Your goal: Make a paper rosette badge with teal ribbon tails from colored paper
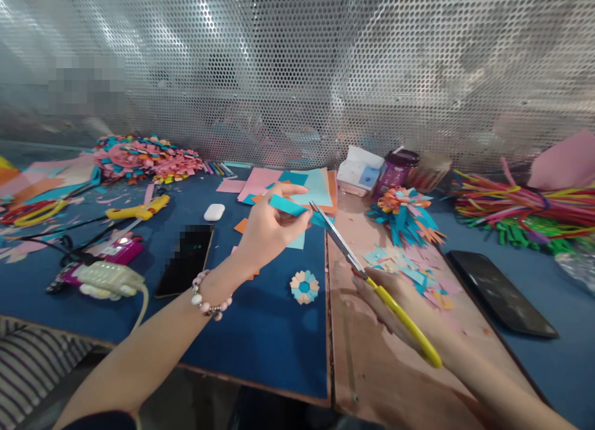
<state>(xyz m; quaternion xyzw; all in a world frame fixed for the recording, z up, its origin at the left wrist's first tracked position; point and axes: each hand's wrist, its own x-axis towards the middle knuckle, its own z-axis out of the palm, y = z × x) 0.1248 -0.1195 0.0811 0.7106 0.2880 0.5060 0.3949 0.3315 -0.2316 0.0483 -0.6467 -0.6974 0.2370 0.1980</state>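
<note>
My left hand (264, 228), with a beaded bracelet at the wrist, pinches a folded strip of turquoise paper (287, 205) above the table. In my right hand (395, 306) is a pair of scissors (346, 250) with yellow handles, its blades pointing up and left at the right end of the strip. Whether the blades touch the paper I cannot tell for sure. Below the strip, a small paper ring (304, 287) of peach and light blue folded pieces lies on the blue tabletop. Sheets of coloured paper (263, 183) are stacked behind my left hand.
Paper scraps (413, 269) and a paper-strip bundle (406, 213) lie right. Beyond are a phone (499, 290) and pipe cleaners (525, 201). Left are a glue gun (139, 208), power strip (111, 256), another phone (186, 259), white case (214, 212) and paper-piece pile (144, 157). A perforated metal panel (297, 64) stands behind.
</note>
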